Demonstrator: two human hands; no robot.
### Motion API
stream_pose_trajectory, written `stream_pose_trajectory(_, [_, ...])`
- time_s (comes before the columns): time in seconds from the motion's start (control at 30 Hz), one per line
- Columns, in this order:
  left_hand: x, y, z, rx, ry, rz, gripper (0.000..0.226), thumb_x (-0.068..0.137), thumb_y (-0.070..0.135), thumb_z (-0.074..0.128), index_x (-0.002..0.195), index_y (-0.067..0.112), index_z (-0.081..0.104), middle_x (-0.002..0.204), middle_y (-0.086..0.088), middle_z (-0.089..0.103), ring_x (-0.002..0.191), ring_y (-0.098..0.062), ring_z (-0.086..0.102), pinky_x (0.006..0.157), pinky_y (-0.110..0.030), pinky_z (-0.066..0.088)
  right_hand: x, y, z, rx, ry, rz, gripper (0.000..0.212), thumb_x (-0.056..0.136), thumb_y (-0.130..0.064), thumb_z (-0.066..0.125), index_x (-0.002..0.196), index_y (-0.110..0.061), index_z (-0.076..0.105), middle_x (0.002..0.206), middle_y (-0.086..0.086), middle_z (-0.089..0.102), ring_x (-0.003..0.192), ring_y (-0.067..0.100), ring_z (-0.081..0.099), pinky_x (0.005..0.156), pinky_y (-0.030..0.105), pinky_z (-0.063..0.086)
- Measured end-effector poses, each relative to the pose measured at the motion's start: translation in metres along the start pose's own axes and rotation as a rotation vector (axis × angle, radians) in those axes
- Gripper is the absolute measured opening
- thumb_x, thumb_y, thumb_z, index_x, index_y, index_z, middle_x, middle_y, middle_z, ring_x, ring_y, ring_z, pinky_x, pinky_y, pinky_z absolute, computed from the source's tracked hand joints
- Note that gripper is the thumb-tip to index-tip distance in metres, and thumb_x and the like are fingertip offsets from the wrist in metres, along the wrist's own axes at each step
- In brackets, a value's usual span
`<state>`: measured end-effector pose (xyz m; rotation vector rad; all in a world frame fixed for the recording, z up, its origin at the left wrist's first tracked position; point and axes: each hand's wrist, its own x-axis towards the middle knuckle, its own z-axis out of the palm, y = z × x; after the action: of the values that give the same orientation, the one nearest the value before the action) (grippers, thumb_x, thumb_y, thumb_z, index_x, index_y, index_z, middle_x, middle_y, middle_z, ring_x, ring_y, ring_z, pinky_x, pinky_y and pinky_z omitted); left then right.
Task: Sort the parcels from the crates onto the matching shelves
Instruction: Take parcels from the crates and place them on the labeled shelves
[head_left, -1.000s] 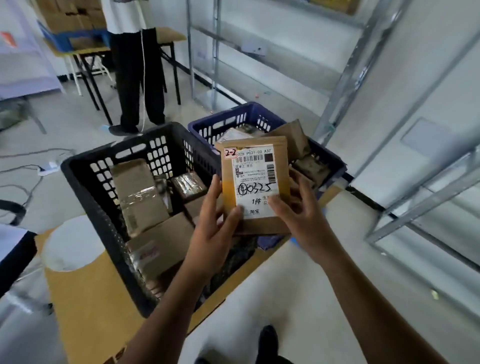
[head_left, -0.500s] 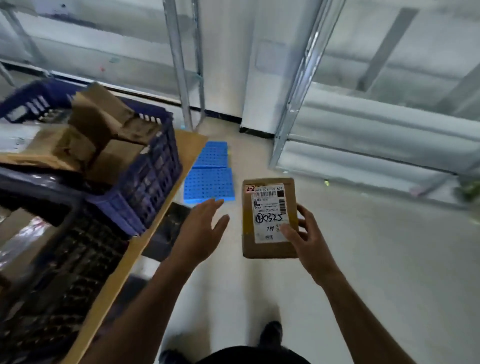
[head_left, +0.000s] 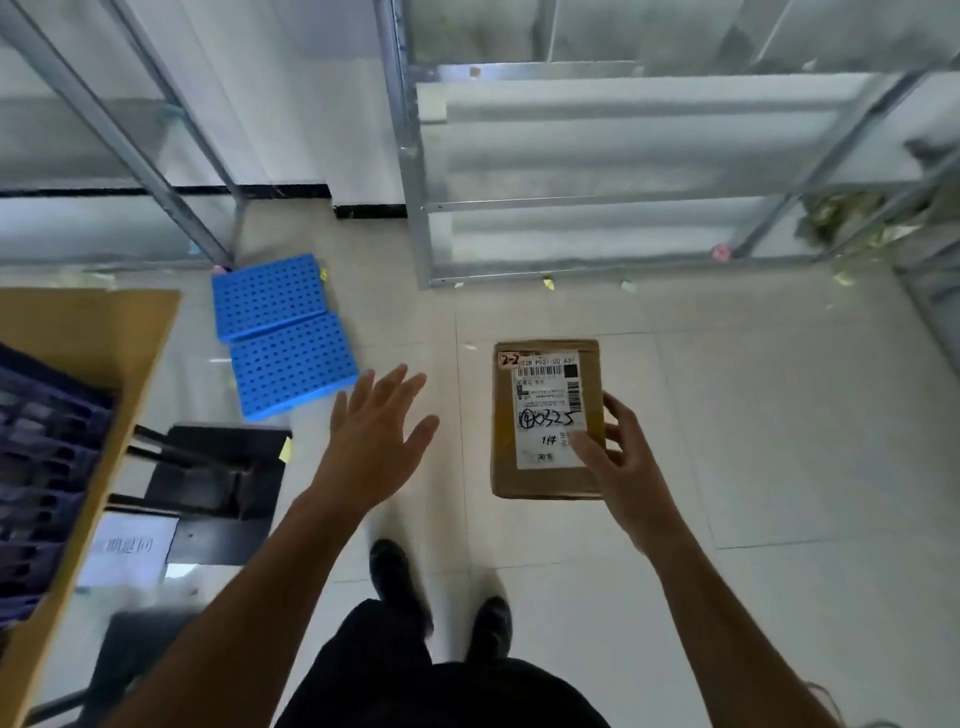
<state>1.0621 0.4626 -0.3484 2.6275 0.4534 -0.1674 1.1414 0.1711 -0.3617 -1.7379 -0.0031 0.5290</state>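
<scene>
While your right hand (head_left: 626, 462) pinches the parcel (head_left: 545, 418) above pale floor tiles (head_left: 779, 441), your left hand (head_left: 376, 441) hangs spread and empty; beyond the parcel stands a metal shelf frame (head_left: 597, 208).

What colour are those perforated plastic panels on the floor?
The perforated plastic panels are blue; head view.

- Bare floor (head_left: 779, 441) ahead and right of the parcel (head_left: 545, 415), open tile up to the far shelf rack (head_left: 597, 239).
- The rack's low shelves gape between the upright post (head_left: 413, 156) and the slanted post (head_left: 810, 174), with room to reach in.
- Left hand (head_left: 376, 441) is spread in free air, well apart from the parcel.
- Left side is crowded: the table (head_left: 104, 332) edge juts in, dark crate (head_left: 41, 457) on it.
- Blue perforated panels (head_left: 285, 338) lie on the floor, far left.
- Far right, crumpled scraps (head_left: 841, 218) clutter the shelf corner.
</scene>
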Motion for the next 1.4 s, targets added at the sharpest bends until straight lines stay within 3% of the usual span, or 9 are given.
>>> stream_pose_trajectory(0.3, [0.167,0.034,-0.020,0.042,-0.039,0.134,0.066,0.101,0.064,0.033,0.161,0.037,0.021,0.171,0.009,0.011,0.159,-0.022,-0.005,0.126,-0.052,-0.005,0.119,-0.055,-0.016,-0.001,0.090,-0.039,0.076,0.078,-0.066,0.071,0.147,-0.046,0.044,0.126,-0.011,0.068,0.107,0.009,0.073,0.074,0.030,0.064])
stream_pose_trajectory(0.5, [0.277,0.071,-0.056,0.009,-0.038,0.263,0.065,0.102,0.062,0.033,0.161,0.036,0.022,0.171,0.007,0.011,0.158,-0.022,-0.007,0.127,-0.055,-0.001,0.194,-0.124,-0.031,-0.014,0.164,-0.070,0.067,0.079,-0.065,0.069,0.140,-0.049,0.047,0.125,-0.010,0.070,0.105,0.007,0.073,0.073,0.027,0.063])
stream_pose_trajectory(0.63, [0.337,0.099,-0.074,-0.024,-0.053,0.323,0.069,0.098,0.067,0.016,0.160,0.037,0.022,0.171,0.008,0.009,0.158,-0.022,-0.009,0.127,-0.055,-0.002,0.240,-0.153,-0.039,0.013,0.221,-0.084,0.058,0.083,-0.061,0.068,0.136,-0.052,0.046,0.119,-0.016,0.071,0.105,0.004,0.073,0.071,0.024,0.062])
stream_pose_trajectory(0.73, [0.371,0.121,-0.076,-0.029,-0.040,0.327,0.079,0.091,0.071,0.005,0.161,0.038,0.020,0.172,0.008,0.008,0.157,-0.021,-0.011,0.126,-0.054,-0.006,0.271,-0.164,-0.049,0.042,0.236,-0.084,0.054,0.086,-0.055,0.068,0.136,-0.052,0.046,0.115,-0.020,0.072,0.104,0.003,0.072,0.071,0.023,0.061])
stream_pose_trajectory(0.93, [0.446,0.169,-0.065,0.027,-0.021,0.325,0.081,0.090,0.073,0.004,0.159,0.036,0.024,0.172,0.007,0.010,0.158,-0.026,-0.009,0.126,-0.054,-0.003,0.339,-0.170,-0.098,0.085,0.239,-0.065,0.055,0.087,-0.050,0.069,0.137,-0.053,0.046,0.113,-0.023,0.071,0.105,0.005,0.072,0.072,0.023,0.061])
stream_pose_trajectory(1.1, [0.512,0.227,-0.050,-0.060,-0.064,0.262,0.081,0.091,0.074,0.006,0.159,0.036,0.027,0.171,0.008,0.014,0.159,-0.024,-0.002,0.126,-0.053,-0.001,0.414,-0.173,-0.155,0.077,0.202,-0.087,0.062,0.086,-0.053,0.070,0.143,-0.049,0.045,0.118,-0.017,0.070,0.106,0.007,0.073,0.072,0.027,0.063])
stream_pose_trajectory(1.17, [0.535,0.254,-0.047,-0.160,-0.113,0.208,0.080,0.092,0.072,0.009,0.158,0.032,0.030,0.169,0.004,0.022,0.158,-0.026,0.008,0.127,-0.057,0.009,0.443,-0.179,-0.177,0.066,0.180,-0.085,0.066,0.086,-0.055,0.071,0.146,-0.047,0.044,0.124,-0.012,0.068,0.107,0.008,0.072,0.072,0.029,0.063])
stream_pose_trajectory(1.27, [0.579,0.296,-0.048,-0.394,-0.155,0.202,0.074,0.101,0.068,0.015,0.152,0.021,0.042,0.158,-0.005,0.045,0.148,-0.025,0.038,0.117,-0.056,0.036,0.492,-0.193,-0.211,0.030,0.126,-0.097,0.065,0.087,-0.058,0.071,0.146,-0.050,0.043,0.131,-0.010,0.065,0.112,0.015,0.071,0.078,0.036,0.065])
stream_pose_trajectory(1.4, [0.623,0.343,-0.049,-0.777,-0.162,0.156,0.045,0.109,0.051,0.032,0.131,0.020,0.053,0.122,-0.004,0.068,0.113,-0.019,0.069,0.090,-0.052,0.060,0.553,-0.215,-0.240,0.012,0.032,-0.106,0.069,0.084,-0.057,0.074,0.145,-0.048,0.043,0.133,-0.008,0.065,0.117,0.019,0.069,0.084,0.043,0.065])
